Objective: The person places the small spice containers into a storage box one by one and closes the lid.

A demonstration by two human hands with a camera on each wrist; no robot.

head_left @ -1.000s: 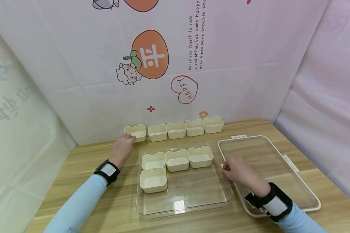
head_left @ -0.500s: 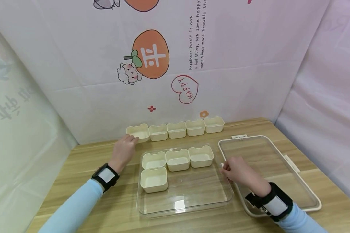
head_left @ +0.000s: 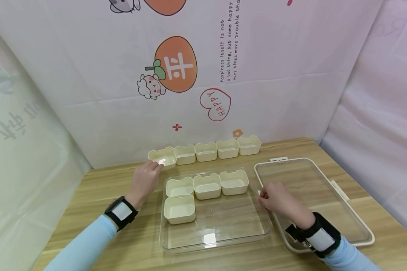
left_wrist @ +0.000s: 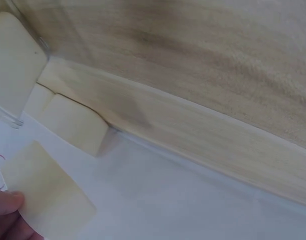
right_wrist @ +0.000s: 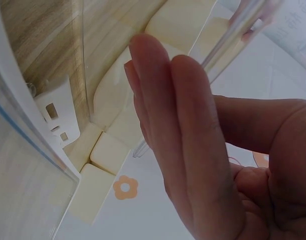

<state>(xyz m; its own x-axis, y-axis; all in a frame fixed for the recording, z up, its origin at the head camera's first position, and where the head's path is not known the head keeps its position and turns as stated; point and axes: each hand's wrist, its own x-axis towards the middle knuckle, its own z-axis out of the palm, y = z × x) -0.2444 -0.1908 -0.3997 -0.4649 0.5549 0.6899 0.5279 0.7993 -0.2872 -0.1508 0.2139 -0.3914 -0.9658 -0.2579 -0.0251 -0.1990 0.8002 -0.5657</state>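
Note:
My left hand (head_left: pixel 144 183) pinches the near wall of a cream plastic bin (head_left: pixel 163 155) at the left end of the back row. In the left wrist view the same bin (left_wrist: pixel 47 192) is raised off the table, its side gripped by the fingers (left_wrist: pixel 6 202). A clear plastic tray (head_left: pixel 230 222) lies in the middle of the table. Three cream bins (head_left: pixel 207 187) fill its back edge and another cream bin (head_left: pixel 179 210) sits at its left. My right hand (head_left: pixel 277 199) pinches the tray's right rim; its long fingers (right_wrist: pixel 193 125) hide the thumb tip.
Several more cream bins (head_left: pixel 227 149) stand in a row along the back edge of the table (head_left: pixel 98 210), against the printed cloth (head_left: pixel 278 101). To the right lies a clear lid (head_left: pixel 312 188) with a white frame and clips, partly under my right forearm.
My left hand has moved slightly right with the bin, away from the table's back left corner and then a little nearer. The right hand and the tray have stayed in place.

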